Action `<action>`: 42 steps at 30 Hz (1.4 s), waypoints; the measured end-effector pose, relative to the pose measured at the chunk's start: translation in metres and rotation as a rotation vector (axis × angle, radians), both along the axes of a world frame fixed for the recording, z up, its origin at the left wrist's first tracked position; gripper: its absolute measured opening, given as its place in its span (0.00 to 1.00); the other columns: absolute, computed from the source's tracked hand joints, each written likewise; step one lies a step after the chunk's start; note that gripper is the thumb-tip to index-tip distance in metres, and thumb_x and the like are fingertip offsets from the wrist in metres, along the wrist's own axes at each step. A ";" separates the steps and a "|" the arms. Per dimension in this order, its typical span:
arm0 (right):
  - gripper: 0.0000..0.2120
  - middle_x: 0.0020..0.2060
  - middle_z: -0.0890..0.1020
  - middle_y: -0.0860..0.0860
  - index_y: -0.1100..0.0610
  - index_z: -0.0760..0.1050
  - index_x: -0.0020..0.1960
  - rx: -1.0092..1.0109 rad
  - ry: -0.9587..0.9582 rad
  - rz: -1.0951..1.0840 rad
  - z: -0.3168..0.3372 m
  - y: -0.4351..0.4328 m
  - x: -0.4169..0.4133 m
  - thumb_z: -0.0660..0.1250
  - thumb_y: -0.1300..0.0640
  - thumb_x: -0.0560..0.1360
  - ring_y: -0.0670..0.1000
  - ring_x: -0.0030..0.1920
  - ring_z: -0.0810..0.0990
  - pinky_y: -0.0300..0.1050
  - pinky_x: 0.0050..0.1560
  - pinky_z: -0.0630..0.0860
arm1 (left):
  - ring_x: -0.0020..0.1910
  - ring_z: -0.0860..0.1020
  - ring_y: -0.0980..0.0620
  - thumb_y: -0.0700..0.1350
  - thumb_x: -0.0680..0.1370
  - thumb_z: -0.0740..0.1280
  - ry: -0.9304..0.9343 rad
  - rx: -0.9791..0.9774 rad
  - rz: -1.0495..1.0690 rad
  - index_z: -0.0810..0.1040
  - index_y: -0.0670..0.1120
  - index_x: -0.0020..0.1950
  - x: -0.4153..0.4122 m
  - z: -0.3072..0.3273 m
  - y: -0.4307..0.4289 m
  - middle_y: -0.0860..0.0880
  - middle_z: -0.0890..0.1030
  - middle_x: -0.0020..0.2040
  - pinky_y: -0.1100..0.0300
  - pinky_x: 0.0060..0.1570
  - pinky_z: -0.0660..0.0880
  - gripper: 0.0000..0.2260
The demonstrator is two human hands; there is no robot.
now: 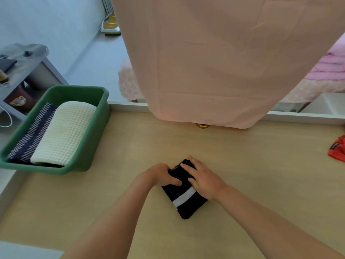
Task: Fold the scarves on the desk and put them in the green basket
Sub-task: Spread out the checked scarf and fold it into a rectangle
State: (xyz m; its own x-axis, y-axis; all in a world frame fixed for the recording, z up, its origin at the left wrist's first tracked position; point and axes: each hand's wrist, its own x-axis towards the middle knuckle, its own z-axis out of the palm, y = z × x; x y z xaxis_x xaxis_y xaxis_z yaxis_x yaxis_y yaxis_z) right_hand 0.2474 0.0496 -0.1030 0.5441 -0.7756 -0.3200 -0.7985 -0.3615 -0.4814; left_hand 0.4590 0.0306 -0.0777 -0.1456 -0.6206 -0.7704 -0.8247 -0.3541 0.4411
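Pale wood of the desk (pixel 261 174) filled the lower half of the frame, with a white edge along its far side.

The black scarf (pixel 186 204), folded into a small thick rectangle with one white stripe across it, lay flat on the desk at the lower centre. The left hand (pixel 160 174) gripped the left edge of the scarf near its far end, the thumb laid over the top and the fingers curled at the side. The right hand (pixel 203 179) rested flat on the top of the scarf from the right, its fingers nearly straight and pressing down, holding nothing.

At the left of the frame the green basket (pixel 97 131) stood on the corner of the desk, apart from the scarf. Inside it two folded pieces lay side by side and touching: a cream waffle scarf (pixel 63 133) on the right and a dark striped scarf (pixel 35 131) on the left.

A large peach cloth (pixel 214 62) hung in the upper centre, and its lower hem reached the far edge of the desk. A small red item (pixel 337 148) lay at the right border. A grey side table (pixel 37 70) stood in the upper left, and pink bedding (pixel 328 66) showed in the upper right.
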 end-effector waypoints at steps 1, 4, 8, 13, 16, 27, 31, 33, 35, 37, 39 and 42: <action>0.28 0.80 0.44 0.49 0.45 0.52 0.80 0.013 -0.004 -0.012 0.003 0.004 0.010 0.57 0.51 0.83 0.51 0.79 0.46 0.45 0.77 0.52 | 0.45 0.82 0.51 0.58 0.65 0.74 0.023 -0.025 0.018 0.79 0.49 0.51 0.008 0.000 0.007 0.50 0.83 0.46 0.55 0.48 0.80 0.20; 0.33 0.80 0.43 0.47 0.45 0.49 0.81 0.013 -0.007 -0.066 0.021 0.011 0.043 0.62 0.51 0.81 0.51 0.79 0.47 0.47 0.77 0.55 | 0.45 0.81 0.53 0.55 0.66 0.74 0.102 -0.132 0.078 0.76 0.50 0.53 0.039 0.009 0.025 0.51 0.81 0.47 0.57 0.44 0.80 0.19; 0.43 0.80 0.41 0.48 0.47 0.46 0.81 -0.142 0.069 0.007 0.055 0.013 0.092 0.67 0.50 0.73 0.52 0.79 0.42 0.55 0.78 0.50 | 0.44 0.79 0.55 0.52 0.66 0.75 0.113 -0.332 0.027 0.74 0.52 0.54 0.090 0.036 0.039 0.53 0.80 0.47 0.60 0.38 0.76 0.19; 0.49 0.71 0.68 0.49 0.46 0.43 0.80 -0.197 0.197 0.080 0.092 0.004 0.158 0.69 0.47 0.68 0.53 0.72 0.63 0.62 0.76 0.50 | 0.44 0.76 0.50 0.47 0.68 0.73 0.092 -0.820 -0.250 0.76 0.51 0.52 0.144 0.063 0.045 0.53 0.80 0.45 0.58 0.42 0.72 0.14; 0.30 0.47 0.77 0.46 0.45 0.66 0.69 -0.440 0.237 0.086 0.095 0.002 0.186 0.67 0.47 0.67 0.54 0.50 0.74 0.54 0.59 0.67 | 0.44 0.76 0.50 0.46 0.67 0.74 0.056 -1.158 -0.388 0.77 0.49 0.50 0.170 0.060 0.053 0.53 0.81 0.46 0.58 0.45 0.73 0.13; 0.15 0.39 0.77 0.46 0.49 0.77 0.43 -0.523 0.214 0.237 0.032 0.067 0.191 0.67 0.38 0.67 0.50 0.44 0.75 0.51 0.61 0.71 | 0.62 0.70 0.55 0.50 0.69 0.73 -0.018 -0.803 -0.256 0.56 0.58 0.76 0.212 0.018 0.105 0.56 0.69 0.66 0.60 0.60 0.70 0.40; 0.12 0.29 0.71 0.44 0.50 0.72 0.32 -0.614 -0.143 0.153 0.046 0.073 0.187 0.68 0.48 0.71 0.46 0.32 0.69 0.49 0.56 0.70 | 0.59 0.66 0.54 0.58 0.71 0.65 -0.157 -0.801 -0.418 0.63 0.61 0.74 0.208 0.019 0.103 0.56 0.71 0.58 0.56 0.62 0.66 0.31; 0.10 0.30 0.73 0.44 0.51 0.72 0.34 -0.655 -0.264 0.021 0.054 0.069 0.194 0.66 0.53 0.73 0.46 0.31 0.69 0.48 0.49 0.70 | 0.58 0.65 0.54 0.60 0.72 0.60 -0.156 -0.807 -0.386 0.73 0.61 0.68 0.203 0.024 0.103 0.56 0.69 0.56 0.54 0.61 0.66 0.24; 0.07 0.34 0.75 0.44 0.52 0.75 0.40 -0.644 -0.278 -0.122 0.059 0.063 0.198 0.63 0.55 0.77 0.47 0.34 0.72 0.48 0.43 0.71 | 0.60 0.65 0.55 0.62 0.75 0.58 -0.142 -0.813 -0.321 0.80 0.59 0.60 0.195 0.028 0.103 0.56 0.69 0.57 0.53 0.60 0.66 0.19; 0.05 0.45 0.77 0.45 0.51 0.78 0.52 -0.566 -0.177 -0.196 0.054 0.060 0.198 0.63 0.54 0.78 0.48 0.44 0.75 0.47 0.46 0.74 | 0.63 0.65 0.54 0.63 0.78 0.57 -0.160 -0.808 -0.255 0.83 0.56 0.52 0.187 0.026 0.101 0.56 0.69 0.63 0.54 0.58 0.66 0.19; 0.20 0.66 0.72 0.51 0.50 0.71 0.70 -0.404 0.026 -0.130 0.040 0.062 0.194 0.65 0.52 0.78 0.53 0.65 0.72 0.49 0.63 0.71 | 0.65 0.65 0.51 0.61 0.79 0.60 -0.190 -0.796 -0.175 0.81 0.52 0.47 0.178 0.022 0.099 0.53 0.69 0.66 0.54 0.58 0.68 0.17; 0.36 0.80 0.43 0.52 0.48 0.45 0.81 -0.214 0.208 -0.021 0.018 0.076 0.185 0.62 0.50 0.81 0.54 0.80 0.41 0.51 0.78 0.49 | 0.63 0.69 0.48 0.54 0.75 0.71 -0.146 -0.720 0.024 0.73 0.48 0.50 0.170 0.010 0.097 0.49 0.69 0.65 0.54 0.59 0.72 0.13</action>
